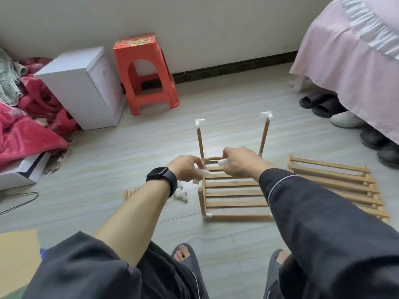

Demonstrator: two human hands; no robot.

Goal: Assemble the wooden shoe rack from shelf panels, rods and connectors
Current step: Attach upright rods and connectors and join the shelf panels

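Each hand, the left hand and right hand, grasps a white plastic connector; they should be pushed straight, squarely, over the slatted wooden shelf panel.

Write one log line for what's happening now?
left hand: holds white connector | right hand: holds connector | shelf panel: two rods upright

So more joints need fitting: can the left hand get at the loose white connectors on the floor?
Probably yes. The loose connectors lie on open floor just beside the left hand, nothing between. But that hand already grips a white connector, so it would likely need to let go first.
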